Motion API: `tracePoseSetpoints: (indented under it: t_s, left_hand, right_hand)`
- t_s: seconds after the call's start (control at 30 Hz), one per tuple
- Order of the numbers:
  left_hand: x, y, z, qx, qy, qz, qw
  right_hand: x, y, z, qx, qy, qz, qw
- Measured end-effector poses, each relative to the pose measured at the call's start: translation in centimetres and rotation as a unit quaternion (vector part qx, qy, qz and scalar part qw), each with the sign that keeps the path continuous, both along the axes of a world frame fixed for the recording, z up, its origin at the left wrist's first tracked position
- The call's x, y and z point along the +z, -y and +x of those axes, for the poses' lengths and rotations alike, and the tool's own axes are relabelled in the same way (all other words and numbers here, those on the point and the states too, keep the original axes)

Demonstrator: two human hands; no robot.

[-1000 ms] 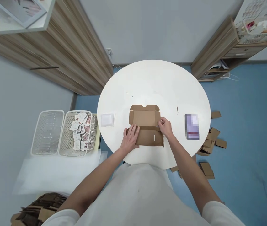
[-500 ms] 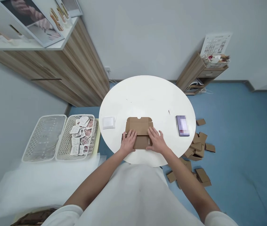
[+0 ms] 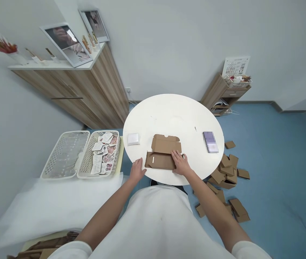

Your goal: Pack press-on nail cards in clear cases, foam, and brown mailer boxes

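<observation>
A brown cardboard mailer box (image 3: 161, 160) lies with its lid (image 3: 166, 144) folded back, on the near part of the white oval table (image 3: 171, 111). Its shallow tray faces me, with a small white strip on the inside left. My right hand (image 3: 180, 163) grips the tray's right end, fingers over the wall and thumb at the near corner. Left of the box, my left hand (image 3: 137, 169) is off the cardboard at the table's edge, its thumb apart from the fingers and nothing in it.
A white packet (image 3: 133, 139) lies on the table's left, purple boxes (image 3: 210, 142) on its right. Beside the table, a white basket (image 3: 81, 169) holds many small packets, with another basket (image 3: 58, 172) beside it. Folded cardboard boxes (image 3: 227, 171) are piled on the blue floor at right.
My left hand has let go of the box and moved left, baring the tray's left end. The box has turned slightly. My right hand stays at its right end. The view has shifted.
</observation>
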State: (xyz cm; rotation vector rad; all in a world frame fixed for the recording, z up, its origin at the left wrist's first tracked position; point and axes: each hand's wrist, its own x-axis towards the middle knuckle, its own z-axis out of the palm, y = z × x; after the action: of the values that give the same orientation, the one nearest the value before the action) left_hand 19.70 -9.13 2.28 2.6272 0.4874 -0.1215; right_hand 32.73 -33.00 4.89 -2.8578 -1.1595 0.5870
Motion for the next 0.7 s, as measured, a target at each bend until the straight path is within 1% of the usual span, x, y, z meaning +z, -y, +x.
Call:
tracePoseSetpoints:
  t_s: [0.07, 0.13, 0.27, 0.33, 0.43, 0.6, 0.7]
  left_hand:
    - [-0.4, 0.0, 0.3, 0.002, 0.031, -0.027, 0.999]
    - [-0.3, 0.5, 1.0, 0.028, 0.042, -0.059, 0.997]
    - [0.7, 1.3, 2.1, 0.086, 0.045, -0.119, 0.988]
    - [1.3, 1.6, 2.3, 0.099, 0.056, -0.149, 0.982]
    - [1.9, 2.3, 2.3, 0.081, 0.078, -0.177, 0.978]
    - [2.4, 3.2, 1.7, 0.039, 0.094, -0.147, 0.984]
    - [2.4, 3.0, 1.7, 0.038, 0.075, -0.145, 0.986]
  right_hand:
    - [0.0, -0.3, -0.4, -0.005, -0.003, 0.002, 1.0]
    - [0.0, -0.7, -0.8, -0.01, -0.003, 0.006, 1.0]
    - [-0.1, -1.3, -1.4, -0.031, 0.007, 0.01, 0.999]
    - [-0.1, -1.5, -1.7, -0.036, 0.013, 0.011, 0.999]
    - [-0.1, -1.8, -2.0, -0.032, 0.016, 0.011, 0.999]
    - [-0.1, -2.1, -2.2, -0.033, 0.013, -0.001, 0.999]
    - [0.1, -2.0, -2.2, -0.02, 0.005, -0.007, 1.0]
